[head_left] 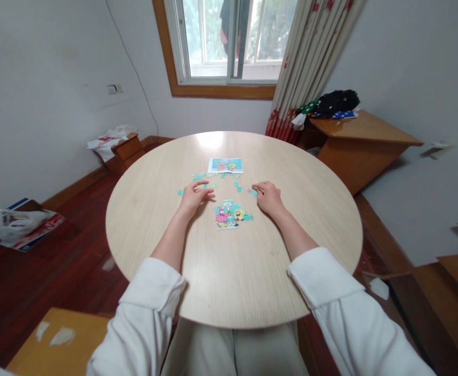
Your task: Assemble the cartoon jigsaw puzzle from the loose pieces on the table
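A partly joined jigsaw puzzle (229, 215) with pink and yellow cartoon figures lies on the round table (229, 282) between my forearms. Its upper and right edges are uneven. Left of it, my left hand (196, 197) hovers just over the tabletop, fingers apart with nothing between them. On the other side, my right hand (267, 196) reaches its fingertips over a few loose puzzle pieces (253, 192); whether they touch the pieces is hard to tell. More turquoise pieces (199, 177) lie beyond my left hand. A printed reference picture (225, 165) with the same figures lies behind them.
A couple of turquoise pieces (237, 186) lie between my hands. Beyond the table are a window (232, 42) and a curtain (303, 57). A wooden desk (370, 130) with cloths stands at the right. A yellow-brown surface (56, 339) is at lower left.
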`<state>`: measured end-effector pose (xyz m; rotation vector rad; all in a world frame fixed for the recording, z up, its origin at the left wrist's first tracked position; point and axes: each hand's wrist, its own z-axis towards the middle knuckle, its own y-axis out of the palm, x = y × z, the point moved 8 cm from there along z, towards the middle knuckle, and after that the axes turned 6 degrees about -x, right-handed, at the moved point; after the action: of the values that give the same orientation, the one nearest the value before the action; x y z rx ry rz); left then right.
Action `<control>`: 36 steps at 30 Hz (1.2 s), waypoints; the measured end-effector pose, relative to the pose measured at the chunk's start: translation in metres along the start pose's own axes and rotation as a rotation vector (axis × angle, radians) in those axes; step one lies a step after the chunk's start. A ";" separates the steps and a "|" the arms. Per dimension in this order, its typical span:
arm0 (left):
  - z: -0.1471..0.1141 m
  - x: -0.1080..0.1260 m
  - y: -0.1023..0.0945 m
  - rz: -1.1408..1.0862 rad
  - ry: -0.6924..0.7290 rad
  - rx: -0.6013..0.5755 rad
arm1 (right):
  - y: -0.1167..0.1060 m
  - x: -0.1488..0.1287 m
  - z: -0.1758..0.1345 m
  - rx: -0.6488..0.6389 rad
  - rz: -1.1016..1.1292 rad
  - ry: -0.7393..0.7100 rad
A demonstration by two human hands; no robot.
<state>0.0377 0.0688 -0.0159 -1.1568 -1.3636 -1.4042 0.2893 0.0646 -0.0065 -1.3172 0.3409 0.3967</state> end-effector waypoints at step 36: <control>0.003 0.002 -0.033 -0.132 0.040 0.303 | 0.003 -0.004 -0.002 -0.023 0.019 -0.003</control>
<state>0.0058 0.0736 -0.0215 -0.8499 -1.5841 -1.2495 0.2842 0.0632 -0.0077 -1.3366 0.3479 0.4194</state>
